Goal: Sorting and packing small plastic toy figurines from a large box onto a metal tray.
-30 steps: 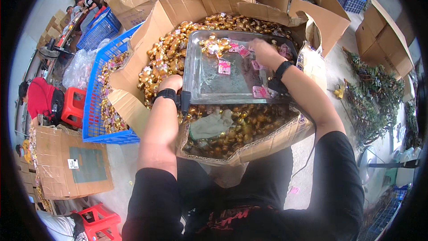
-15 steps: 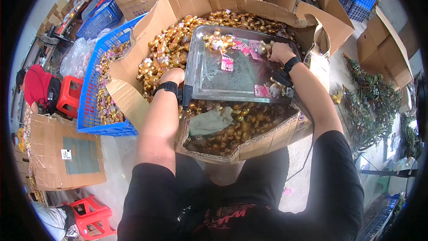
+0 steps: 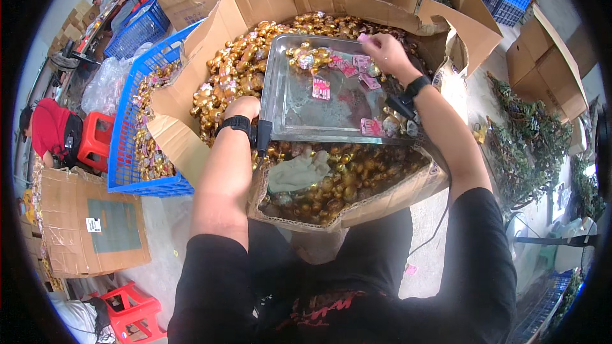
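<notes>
A clear rectangular plastic tray (image 3: pixel 299 124) lies across a big open cardboard box filled with shiny gold ornaments (image 3: pixel 239 70). My right hand (image 3: pixel 390 56), raised over its far right corner, pinches a small pink card (image 3: pixel 364 38) between thumb and fingertips. Beside the tray's left edge, my left hand (image 3: pixel 245 108) reaches down to the gold ornaments; its fingers are hidden. On the tray lie a cluster of gold ornaments (image 3: pixel 310 58), a pink printed card (image 3: pixel 320 88), several more pink cards, and another pink card (image 3: pixel 371 127) by some small ornaments.
The cardboard box's rim (image 3: pixel 363 207) stands between my knees. A whitish cloth (image 3: pixel 298 172) rests on the ornaments near me. Left are a blue crate (image 3: pixel 146 185) of gold ornaments and a red stool (image 3: pixel 95 142). Artificial greenery (image 3: pixel 532 146) lies at right; people sit at far left.
My right hand has lifted off the tray's right side and moved up and left, now with a pink card in its fingertips. The left hand has barely moved.
</notes>
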### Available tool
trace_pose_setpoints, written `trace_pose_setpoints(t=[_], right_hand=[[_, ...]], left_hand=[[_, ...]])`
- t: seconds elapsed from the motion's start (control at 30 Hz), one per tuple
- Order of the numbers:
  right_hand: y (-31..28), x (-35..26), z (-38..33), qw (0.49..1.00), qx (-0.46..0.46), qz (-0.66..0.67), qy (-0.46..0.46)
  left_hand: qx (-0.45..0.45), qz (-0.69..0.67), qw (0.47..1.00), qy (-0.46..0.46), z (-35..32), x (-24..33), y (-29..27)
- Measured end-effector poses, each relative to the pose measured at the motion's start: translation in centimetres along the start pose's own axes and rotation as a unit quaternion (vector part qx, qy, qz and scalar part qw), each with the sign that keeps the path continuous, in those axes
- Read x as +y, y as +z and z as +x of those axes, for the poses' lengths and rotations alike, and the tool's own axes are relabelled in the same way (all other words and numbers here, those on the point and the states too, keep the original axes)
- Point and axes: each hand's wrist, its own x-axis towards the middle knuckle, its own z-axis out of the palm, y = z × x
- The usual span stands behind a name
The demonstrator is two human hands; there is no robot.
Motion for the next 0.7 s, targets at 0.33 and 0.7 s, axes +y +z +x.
trace_pose_setpoints(t=[0.33, 0.7], right_hand=[[0.3, 3.5, -0.2, 0.949, -0.156, -0.273, 0.033], [3.8, 1.8, -1.3, 0.978, -0.186, -0.095, 0.022]], left_hand=[[-0.022, 0.008, 1.000, 0.007, 0.9, 0.1, 0.1], [-0.008, 0.026, 1.000, 0.008, 0.7, -0.8, 0.3]])
